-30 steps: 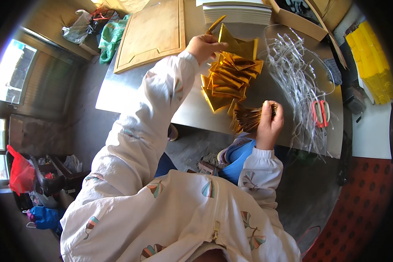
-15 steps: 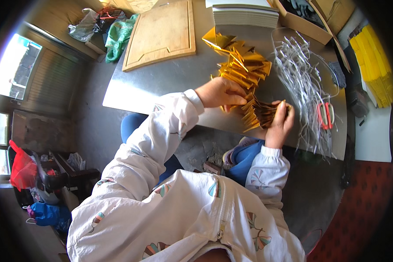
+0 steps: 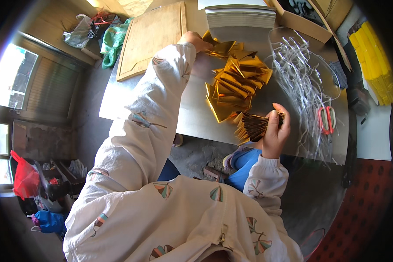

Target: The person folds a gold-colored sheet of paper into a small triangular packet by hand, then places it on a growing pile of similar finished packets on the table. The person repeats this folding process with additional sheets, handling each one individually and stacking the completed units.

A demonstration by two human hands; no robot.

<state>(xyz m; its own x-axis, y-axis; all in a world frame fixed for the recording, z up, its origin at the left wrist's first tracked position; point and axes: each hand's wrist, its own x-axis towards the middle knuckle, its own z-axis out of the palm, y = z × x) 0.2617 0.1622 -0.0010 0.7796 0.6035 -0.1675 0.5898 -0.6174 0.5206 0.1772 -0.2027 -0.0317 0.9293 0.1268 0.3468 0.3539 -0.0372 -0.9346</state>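
A heap of folded gold foil paper pieces (image 3: pixel 235 83) lies on the grey metal table (image 3: pixel 192 118). My left hand (image 3: pixel 197 42) reaches to the far end of the heap and its fingers close on a gold piece (image 3: pixel 218 45) there. My right hand (image 3: pixel 275 131) holds a fanned stack of folded gold pieces (image 3: pixel 254 126) near the table's front edge, fingers wrapped over its right end.
A tangle of white cords (image 3: pixel 302 83) and red-handled scissors (image 3: pixel 325 118) lie to the right. A wooden board (image 3: pixel 149 36) sits at the left, a stack of white sheets (image 3: pixel 240 16) at the back, yellow paper (image 3: pixel 375 61) far right, bags (image 3: pixel 96 30) beyond the board.
My left hand went from the near side of the gold heap back out to its far end. My right hand keeps the stack in about the same place.
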